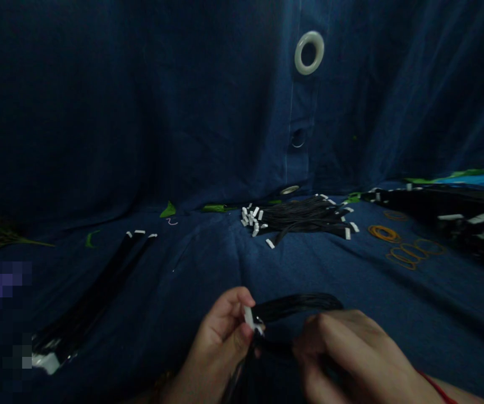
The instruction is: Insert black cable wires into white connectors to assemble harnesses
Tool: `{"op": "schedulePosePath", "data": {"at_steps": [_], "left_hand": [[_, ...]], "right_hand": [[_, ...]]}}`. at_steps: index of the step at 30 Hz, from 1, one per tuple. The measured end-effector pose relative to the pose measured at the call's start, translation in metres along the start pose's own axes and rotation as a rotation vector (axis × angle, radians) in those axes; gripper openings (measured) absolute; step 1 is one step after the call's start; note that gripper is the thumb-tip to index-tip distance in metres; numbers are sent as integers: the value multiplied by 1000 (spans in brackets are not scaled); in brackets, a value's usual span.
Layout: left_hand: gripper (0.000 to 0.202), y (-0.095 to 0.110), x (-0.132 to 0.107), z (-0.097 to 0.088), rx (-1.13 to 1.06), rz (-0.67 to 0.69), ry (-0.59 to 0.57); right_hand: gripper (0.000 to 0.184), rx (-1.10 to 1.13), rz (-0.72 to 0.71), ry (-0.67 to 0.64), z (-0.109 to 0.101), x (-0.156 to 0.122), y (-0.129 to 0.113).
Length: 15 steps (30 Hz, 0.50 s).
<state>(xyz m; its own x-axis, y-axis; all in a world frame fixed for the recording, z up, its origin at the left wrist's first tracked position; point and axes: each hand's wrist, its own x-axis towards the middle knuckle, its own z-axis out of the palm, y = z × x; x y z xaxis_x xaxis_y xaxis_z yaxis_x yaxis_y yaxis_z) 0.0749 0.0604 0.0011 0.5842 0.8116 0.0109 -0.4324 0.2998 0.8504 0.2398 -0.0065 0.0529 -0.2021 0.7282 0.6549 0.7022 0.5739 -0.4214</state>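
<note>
At the bottom centre, my left hand (227, 342) pinches a white connector (249, 317) between thumb and finger. Black wires (298, 304) run from that connector and loop to the right. My right hand (346, 353) is closed around the black wires on that side, its fingertips partly hidden. More dark strands hang down between the two hands. Past my hands lies a pile of black wire harnesses (296, 216) with white connectors at both ends.
To the left are long black harnesses (94, 286) with white ends. A bigger harness pile (439, 205) lies at the right, beside yellow rubber bands (383, 233). A blue curtain (208, 101) with a pale ring grommet (309, 53) hangs behind, and green leaf pieces (168, 210) lie near its foot.
</note>
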Motion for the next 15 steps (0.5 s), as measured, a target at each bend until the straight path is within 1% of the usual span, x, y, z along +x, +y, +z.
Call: {"op": "schedulePosePath", "data": {"at_steps": [2, 4, 6, 9, 12, 15], "left_hand": [[21, 1, -1, 1, -30, -3, -15], [19, 3, -2, 2, -41, -1, -18], [18, 4, -3, 3, -44, -1, -24], [17, 6, -4, 4, -41, -9, -33], [16, 5, -4, 4, -48, -11, -39], [17, 3, -4, 1, -44, -2, -54]], "right_hand": [[23, -107, -61, -27, -1, 0, 2], [24, -136, -101, -40, 1, -2, 3], [25, -137, -102, -32, 4, -4, 3], [25, -136, -103, 44, 8, -8, 3], [24, -126, -146, 122, 10, -9, 6], [23, -110, -149, 134, 10, -7, 8]]}}
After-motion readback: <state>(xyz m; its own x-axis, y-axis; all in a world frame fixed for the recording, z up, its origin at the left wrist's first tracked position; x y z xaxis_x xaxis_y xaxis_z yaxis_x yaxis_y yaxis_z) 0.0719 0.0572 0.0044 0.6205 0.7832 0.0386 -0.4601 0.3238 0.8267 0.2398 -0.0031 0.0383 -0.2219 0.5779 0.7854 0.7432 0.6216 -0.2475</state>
